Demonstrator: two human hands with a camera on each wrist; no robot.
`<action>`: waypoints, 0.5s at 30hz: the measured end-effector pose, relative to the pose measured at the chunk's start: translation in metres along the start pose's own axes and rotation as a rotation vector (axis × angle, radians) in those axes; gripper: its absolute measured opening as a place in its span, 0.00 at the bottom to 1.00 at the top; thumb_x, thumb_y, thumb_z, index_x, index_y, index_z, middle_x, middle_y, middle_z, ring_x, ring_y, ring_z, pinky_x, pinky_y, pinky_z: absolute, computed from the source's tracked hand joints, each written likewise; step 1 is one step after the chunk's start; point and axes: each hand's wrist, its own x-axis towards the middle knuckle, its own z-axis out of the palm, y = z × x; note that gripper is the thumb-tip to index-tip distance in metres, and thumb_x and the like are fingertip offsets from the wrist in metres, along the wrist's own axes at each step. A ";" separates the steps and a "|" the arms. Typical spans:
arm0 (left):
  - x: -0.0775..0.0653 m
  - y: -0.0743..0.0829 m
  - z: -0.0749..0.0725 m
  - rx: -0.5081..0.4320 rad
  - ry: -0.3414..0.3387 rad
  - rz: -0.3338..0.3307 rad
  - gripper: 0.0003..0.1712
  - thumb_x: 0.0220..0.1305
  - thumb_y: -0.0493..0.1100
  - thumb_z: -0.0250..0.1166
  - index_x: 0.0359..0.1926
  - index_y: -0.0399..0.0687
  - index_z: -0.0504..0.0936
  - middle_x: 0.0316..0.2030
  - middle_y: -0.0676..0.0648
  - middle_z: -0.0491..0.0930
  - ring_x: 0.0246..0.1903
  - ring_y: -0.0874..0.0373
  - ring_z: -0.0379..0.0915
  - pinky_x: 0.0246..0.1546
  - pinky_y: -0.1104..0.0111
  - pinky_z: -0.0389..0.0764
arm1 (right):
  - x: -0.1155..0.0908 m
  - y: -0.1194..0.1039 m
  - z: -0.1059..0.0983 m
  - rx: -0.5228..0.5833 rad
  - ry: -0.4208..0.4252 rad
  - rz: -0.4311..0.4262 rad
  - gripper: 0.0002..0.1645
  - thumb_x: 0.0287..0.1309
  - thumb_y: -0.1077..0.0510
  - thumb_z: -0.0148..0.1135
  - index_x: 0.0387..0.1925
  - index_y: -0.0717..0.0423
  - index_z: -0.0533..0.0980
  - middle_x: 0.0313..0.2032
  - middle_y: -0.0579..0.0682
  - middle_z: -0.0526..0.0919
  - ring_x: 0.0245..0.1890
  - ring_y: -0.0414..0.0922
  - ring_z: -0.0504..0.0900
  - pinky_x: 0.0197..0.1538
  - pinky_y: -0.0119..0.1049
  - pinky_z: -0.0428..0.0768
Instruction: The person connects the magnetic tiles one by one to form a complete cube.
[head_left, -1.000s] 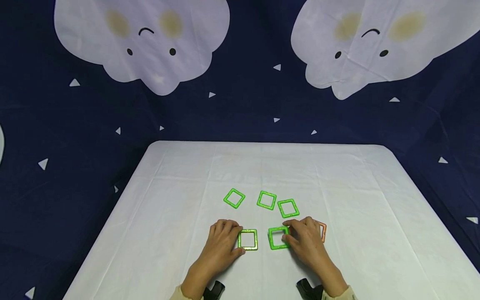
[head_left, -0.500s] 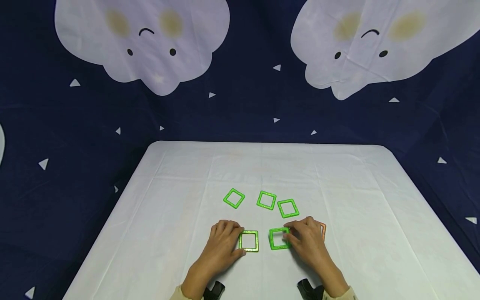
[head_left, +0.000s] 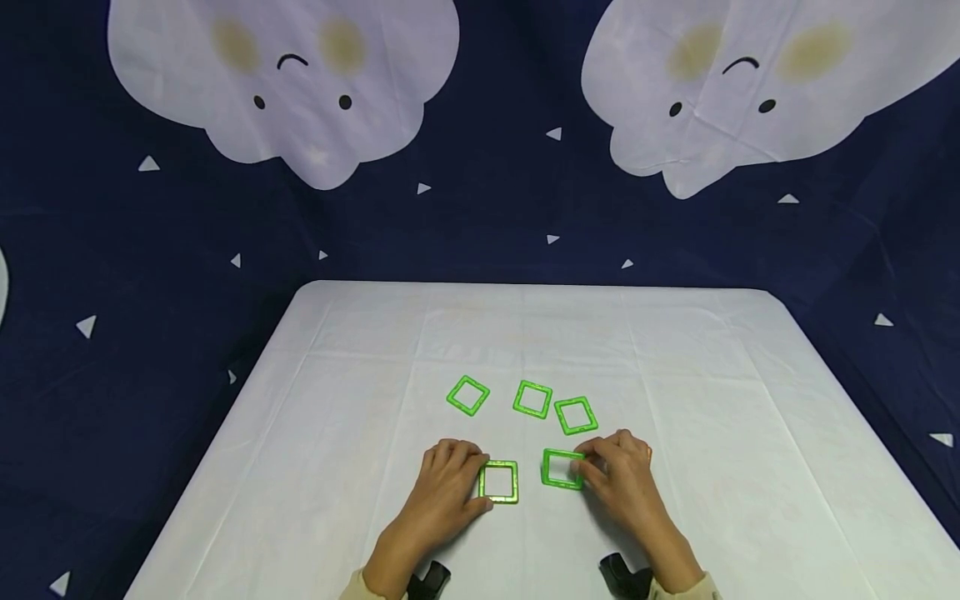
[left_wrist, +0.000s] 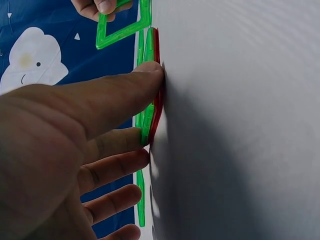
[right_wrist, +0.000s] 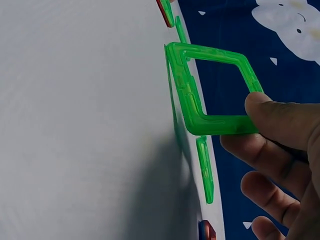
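Note:
Flat on the white table, a green square magnetic tile [head_left: 514,482] lies over a red tile [left_wrist: 156,117], as the left wrist view shows. My left hand [head_left: 444,487] holds this pair at its left side, thumb on the near edge and index finger at the far edge. Another green square magnetic tile [right_wrist: 185,95] is pinched by one side between the thumb and index finger of my right hand [head_left: 618,475]. It stands tilted, to the right of the left hand's pair, with a gap between them. Behind the right hand, an orange-red tile [head_left: 648,452] is mostly hidden.
Farther back lie three loose green square tiles: one at the left [head_left: 460,407], a middle one [head_left: 519,395] and a right one [head_left: 562,418]. The white table [head_left: 360,400] ends at a dark blue cloth [head_left: 480,242] with clouds. Black wrist mounts [head_left: 624,579] sit under the forearms.
My right hand has moved slightly away and to the right, its green tile now more tilted and farther from the left pair. The left hand has shifted its pair slightly to the right.

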 end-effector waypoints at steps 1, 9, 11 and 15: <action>0.000 0.000 0.000 -0.001 -0.003 -0.002 0.30 0.48 0.55 0.72 0.52 0.48 0.78 0.49 0.51 0.74 0.53 0.53 0.63 0.55 0.53 0.64 | 0.000 0.000 0.000 0.003 0.006 -0.006 0.14 0.28 0.64 0.79 0.23 0.51 0.82 0.19 0.38 0.71 0.27 0.35 0.65 0.45 0.42 0.61; 0.001 0.002 0.000 0.000 0.004 0.013 0.30 0.47 0.55 0.72 0.51 0.48 0.79 0.48 0.51 0.74 0.53 0.53 0.63 0.55 0.54 0.64 | 0.004 0.001 -0.003 0.000 0.030 -0.024 0.13 0.29 0.64 0.78 0.22 0.53 0.82 0.19 0.40 0.70 0.27 0.34 0.63 0.45 0.40 0.61; 0.001 0.002 0.000 -0.005 -0.009 0.010 0.30 0.48 0.55 0.72 0.51 0.49 0.78 0.48 0.51 0.74 0.54 0.53 0.62 0.55 0.54 0.63 | 0.004 0.000 -0.004 -0.002 0.031 -0.018 0.13 0.29 0.64 0.78 0.22 0.53 0.82 0.20 0.40 0.70 0.27 0.34 0.62 0.45 0.40 0.60; 0.002 0.003 -0.001 -0.014 -0.035 0.001 0.30 0.50 0.56 0.71 0.52 0.49 0.78 0.50 0.51 0.74 0.55 0.54 0.62 0.57 0.54 0.62 | 0.006 -0.002 -0.005 0.004 0.033 -0.009 0.13 0.31 0.65 0.78 0.22 0.53 0.81 0.20 0.40 0.70 0.27 0.34 0.62 0.46 0.40 0.60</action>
